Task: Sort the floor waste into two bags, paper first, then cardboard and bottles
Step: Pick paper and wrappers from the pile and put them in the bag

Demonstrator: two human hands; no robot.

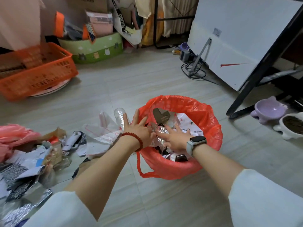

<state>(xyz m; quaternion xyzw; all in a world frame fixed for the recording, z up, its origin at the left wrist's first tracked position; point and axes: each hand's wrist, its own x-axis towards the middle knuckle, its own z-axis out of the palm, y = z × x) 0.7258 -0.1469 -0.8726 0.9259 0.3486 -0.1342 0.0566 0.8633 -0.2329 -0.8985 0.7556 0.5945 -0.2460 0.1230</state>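
Over the red bag [188,110] we see both hands, fingers spread and straight: the left hand [139,128] at the bag's near-left rim, the right hand [172,138] inside its mouth, and between them a crinkled silvery wrapper [161,130] that both sets of fingertips touch; we cannot tell whether either hand actually pinches it. The bag stands open on the floor and holds white paper scraps [186,123], dark wrappers [180,158] and a grey cardboard piece [161,117] standing on edge. Just left of the bag lie a clear plastic bottle [120,116] and clear zip bags [105,128]; farther left is a heap of mixed paper and foil waste [32,163], with a pink bag [14,136] at the heap's far edge. The floor [131,79] is pale grey tile. Well beyond the bag to the left sits an orange basket [37,72], behind it a green round box [98,49]. Right of the bag are two pet bowls [268,110] and a white board [237,38] leaning against a black frame.
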